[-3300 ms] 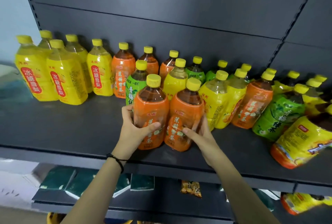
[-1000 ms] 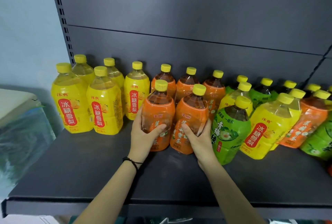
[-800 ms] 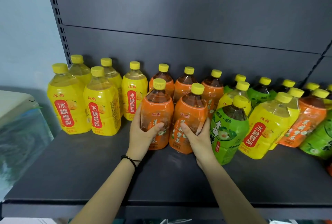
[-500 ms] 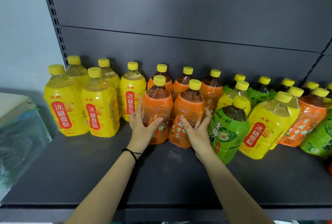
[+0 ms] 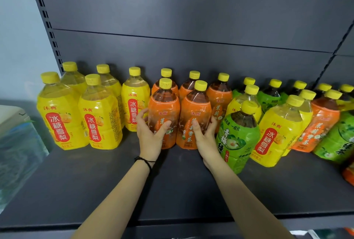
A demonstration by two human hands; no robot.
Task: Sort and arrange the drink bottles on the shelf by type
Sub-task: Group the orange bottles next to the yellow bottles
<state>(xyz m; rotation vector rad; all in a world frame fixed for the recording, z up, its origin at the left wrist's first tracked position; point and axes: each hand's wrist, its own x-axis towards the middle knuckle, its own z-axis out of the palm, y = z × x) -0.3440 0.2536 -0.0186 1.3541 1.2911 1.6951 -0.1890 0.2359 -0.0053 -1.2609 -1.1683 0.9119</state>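
Two orange-labelled tea bottles stand upright side by side on the dark shelf (image 5: 172, 185). My left hand (image 5: 151, 135) grips the left orange bottle (image 5: 164, 108), thumb across its front. My right hand (image 5: 205, 137) grips the right orange bottle (image 5: 193, 112) the same way. Three more orange bottles (image 5: 220, 95) stand right behind them. Several yellow pear-drink bottles (image 5: 61, 116) are grouped at the left. A green-labelled bottle (image 5: 239, 139) stands just right of my right hand.
To the right is a mixed cluster: a yellow bottle (image 5: 275, 137), an orange bottle (image 5: 318, 124) leaning, green bottles (image 5: 339, 139) and more behind. A plastic-wrapped pack (image 5: 17, 154) sits off the shelf's left end. The shelf's back panel (image 5: 191, 18) rises behind.
Both hands have slid the two orange bottles back and left along the shelf, up against the orange row behind. The grips have not changed.
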